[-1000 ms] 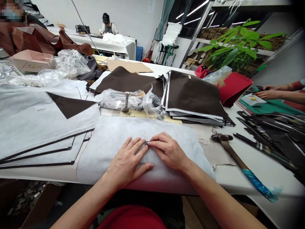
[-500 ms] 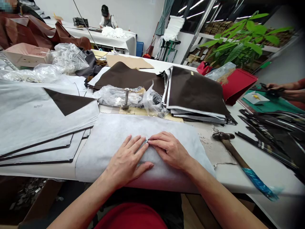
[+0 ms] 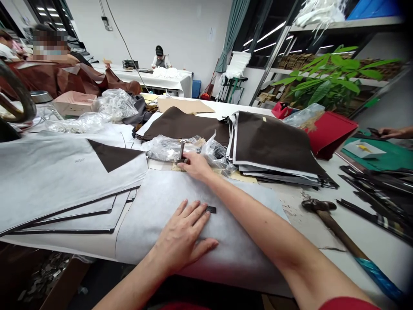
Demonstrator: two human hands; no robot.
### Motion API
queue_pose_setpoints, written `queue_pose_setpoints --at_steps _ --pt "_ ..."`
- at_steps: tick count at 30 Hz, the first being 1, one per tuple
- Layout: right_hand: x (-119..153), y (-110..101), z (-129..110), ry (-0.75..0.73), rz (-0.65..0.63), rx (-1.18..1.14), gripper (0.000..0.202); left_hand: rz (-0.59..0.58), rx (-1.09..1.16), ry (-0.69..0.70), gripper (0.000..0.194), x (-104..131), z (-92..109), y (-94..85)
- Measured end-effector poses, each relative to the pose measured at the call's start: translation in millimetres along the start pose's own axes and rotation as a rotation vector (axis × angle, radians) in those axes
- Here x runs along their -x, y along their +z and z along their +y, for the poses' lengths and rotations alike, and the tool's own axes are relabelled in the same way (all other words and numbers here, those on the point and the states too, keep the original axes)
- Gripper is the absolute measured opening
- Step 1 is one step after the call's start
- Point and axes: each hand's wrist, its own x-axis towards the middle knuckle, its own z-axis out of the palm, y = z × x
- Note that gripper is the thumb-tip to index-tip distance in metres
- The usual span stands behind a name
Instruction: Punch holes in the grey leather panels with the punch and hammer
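Note:
My left hand [image 3: 189, 234] lies flat, fingers stretched out, on a pale grey-white sheet [image 3: 148, 215]. Its fingertips touch or nearly touch a small dark rectangular piece [image 3: 211, 209] on the sheet. Beyond the sheet's far edge, my right hand [image 3: 196, 165] has its fingers closed at the wide foot of an upright metal punch [image 3: 182, 150]. The fingers partly cover that foot. A hammer [image 3: 338, 232] with blue wrap on its handle lies to the right of the sheet.
Stacked dark brown sheets [image 3: 271, 142] lie behind on the right, with clear plastic bags [image 3: 161, 148] beside them. White-backed sheets [image 3: 48, 172] are piled at left. Dark strips [image 3: 380, 202] lie at right, near a co-worker's hand [image 3: 392, 132]. Other people sit further back.
My right hand has left the small piece and reached forward to the metal punch. My left hand stays flat on the sheet. The view has tilted up, exposing more of the room.

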Motion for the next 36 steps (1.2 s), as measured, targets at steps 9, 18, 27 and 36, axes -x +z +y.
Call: queue_pose_setpoints --at_steps 9,18,27,36 --pt "101.3 -62.0 -11.0 0.036 0.020 -0.033 0.010 -0.001 0.005 -0.002 0.061 0.1 -1.1 1.0" --pt "193.9 -33.9 -1.1 -0.047 0.136 -0.171 0.013 0.021 -0.005 -0.005 0.061 2.7 -1.2 5.3" --pt "192.5 -33.8 -0.8 -0.120 0.089 -0.037 0.013 0.033 0.009 0.009 0.057 3.8 -1.9 7.2" --pt "207.6 -55.0 19.6 -0.047 0.088 0.008 0.040 0.116 0.347 -0.213 0.031 -23.1 -5.9 -5.3"
